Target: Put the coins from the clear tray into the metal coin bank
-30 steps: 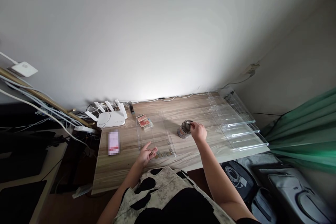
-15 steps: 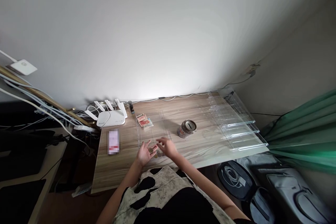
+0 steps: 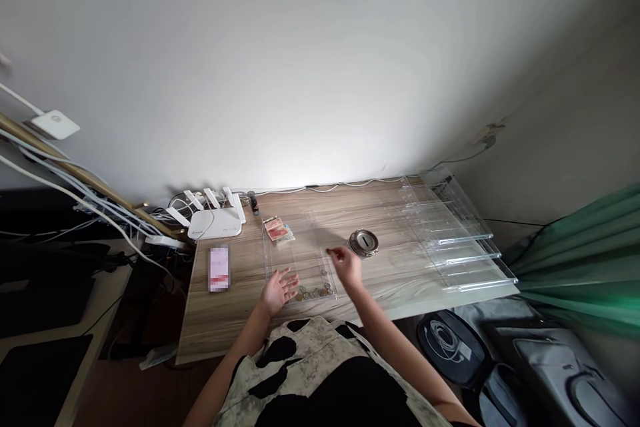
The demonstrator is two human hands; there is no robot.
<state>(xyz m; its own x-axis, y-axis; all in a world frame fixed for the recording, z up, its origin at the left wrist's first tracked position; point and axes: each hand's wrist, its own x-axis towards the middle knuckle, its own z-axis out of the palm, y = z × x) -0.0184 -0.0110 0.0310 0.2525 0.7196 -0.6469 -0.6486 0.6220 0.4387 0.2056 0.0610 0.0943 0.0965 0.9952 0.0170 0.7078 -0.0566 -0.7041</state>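
My right hand is raised over the wooden desk, fingers pinched on a small coin, between the clear tray and the metal coin tin with a slot in its lid. My left hand rests palm up at the tray's near left corner, fingers spread, nothing in it. Several coins lie along the tray's near edge. A small stack of banknotes sits at the tray's far end.
A white router with cables stands at the desk's back left, a phone in front of it. Clear acrylic shelves fill the right end. Bags lie on the floor at right, green cloth beyond them.
My right hand came back from the tin to my left palm, took a coin there, and now lifts it toward the tin. My left palm now holds nothing.
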